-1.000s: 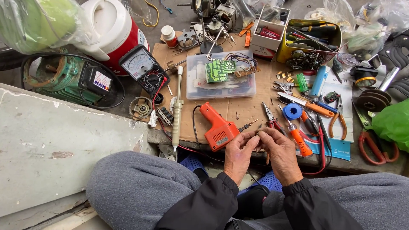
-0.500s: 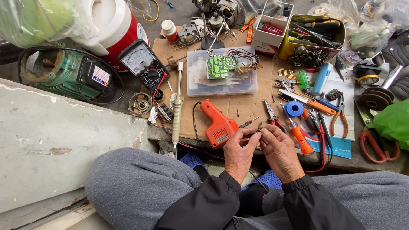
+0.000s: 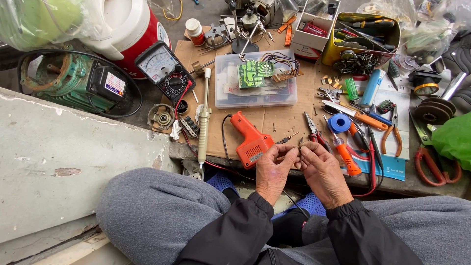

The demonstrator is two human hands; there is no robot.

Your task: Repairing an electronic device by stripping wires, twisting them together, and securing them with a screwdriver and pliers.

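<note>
Pinching a tiny part (image 3: 300,144), left hand (image 3: 274,169) meets right hand (image 3: 321,172).

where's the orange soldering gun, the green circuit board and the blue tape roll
orange soldering gun (image 3: 251,141), head view, on its body
green circuit board (image 3: 254,73), head view, middle of the board
blue tape roll (image 3: 339,123), head view, on its ring

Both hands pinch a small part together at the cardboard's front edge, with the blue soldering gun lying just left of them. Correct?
Not quite: the pistol-shaped plastic soldering gun is orange, not blue, as the head view shows. The rest holds: the left hand and right hand meet on a small part, too small to identify.
</note>
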